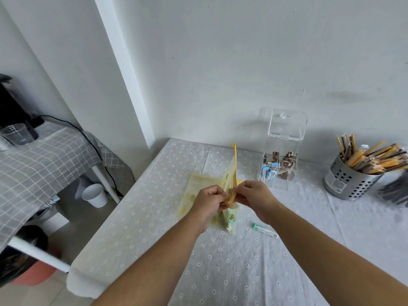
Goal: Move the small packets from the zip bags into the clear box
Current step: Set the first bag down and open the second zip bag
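Observation:
A yellow zip bag (231, 173) stands on edge above the table, pinched at its near edge by my left hand (209, 200) and my right hand (254, 196). Below my hands hangs a pale green part of a bag or packets (230, 219); which it is I cannot tell. Another yellowish zip bag (194, 191) lies flat on the cloth behind my left hand. A small green-and-white packet (265, 229) lies loose on the table under my right forearm. The clear box (280, 151) stands further back with its lid up, holding brown and blue packets.
A perforated steel cup (348, 182) full of wooden sticks stands at the right, with dark items beside it. The table's left edge (114, 213) drops to the floor, where a white cup (95, 195) sits. A second table with a checked cloth (39, 164) is at the left.

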Demonstrator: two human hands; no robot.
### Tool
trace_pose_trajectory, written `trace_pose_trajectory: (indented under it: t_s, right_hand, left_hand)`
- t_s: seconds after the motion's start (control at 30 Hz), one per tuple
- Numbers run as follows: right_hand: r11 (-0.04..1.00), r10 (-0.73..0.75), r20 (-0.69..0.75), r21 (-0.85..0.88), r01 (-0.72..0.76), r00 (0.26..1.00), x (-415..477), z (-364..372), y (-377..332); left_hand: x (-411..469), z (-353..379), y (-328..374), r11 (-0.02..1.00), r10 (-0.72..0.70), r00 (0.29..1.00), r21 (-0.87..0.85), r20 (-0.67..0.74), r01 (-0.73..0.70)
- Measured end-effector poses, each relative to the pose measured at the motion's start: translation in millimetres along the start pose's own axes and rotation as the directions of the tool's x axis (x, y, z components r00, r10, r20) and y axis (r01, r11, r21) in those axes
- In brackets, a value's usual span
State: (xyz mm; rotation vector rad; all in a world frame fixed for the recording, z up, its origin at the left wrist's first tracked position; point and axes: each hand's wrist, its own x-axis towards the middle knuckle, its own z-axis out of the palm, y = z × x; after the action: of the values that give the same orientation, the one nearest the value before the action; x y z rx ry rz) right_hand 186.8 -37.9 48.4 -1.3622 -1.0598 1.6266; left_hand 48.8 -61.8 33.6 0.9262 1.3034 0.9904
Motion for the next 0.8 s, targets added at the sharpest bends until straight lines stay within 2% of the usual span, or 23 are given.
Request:
trace_pose_trajectory:
  t_s: [0.13,0.2,0.27,0.33,0.47,0.53,0.67,0.8]
  right_hand:
    - [0.997,0.012,0.004,0.080,-0.013,1.000,-1.7,-0.6,-1.0]
    - [0.995,0.033,0.016,0.093,-0.034,0.999,-3.2,-4.1,0.1]
    - [0.998,0.040,0.053,0.044,-0.042,0.998,-4.3,-6.4,0.8]
    - [0.996,0.027,0.098,-0.082,-0.019,0.995,-4.5,-6.9,-0.7]
    - [0.978,0.018,0.115,-0.210,0.007,0.993,-2.9,-4.2,-2.7]
    - [0.978,0.015,0.087,-0.208,0.003,0.996,-3.3,-1.5,-1.1]
    - [0.977,-0.073,-0.056,-0.205,0.060,0.996,1.4,2.1,-4.6]
    - [0.978,-0.075,-0.083,-0.202,0.057,0.994,0.4,3.2,-2.4]
  left_hand:
    - [-1.4,2.5,-2.0,0.988,-0.052,0.999,-0.146,-0.016,0.049]
    - [-3.1,0.6,-1.6,0.987,-0.078,0.997,-0.141,0.014,0.079]
    - [-3.4,-3.2,-0.2,0.995,-0.093,0.995,-0.034,0.041,0.094]
    - [-2.4,-6.7,4.1,0.990,-0.088,0.996,0.114,0.020,0.085]
    - [2.6,-8.9,12.2,0.963,-0.003,1.000,0.269,-0.027,0.010]
    - [2.8,-6.9,13.7,0.962,0.011,0.999,0.274,-0.030,-0.002]
    - [4.5,-6.3,19.6,0.975,0.009,1.000,0.220,-0.023,-0.004]
    - [2.2,-4.2,15.6,0.988,-0.056,0.995,0.137,-0.078,0.066]
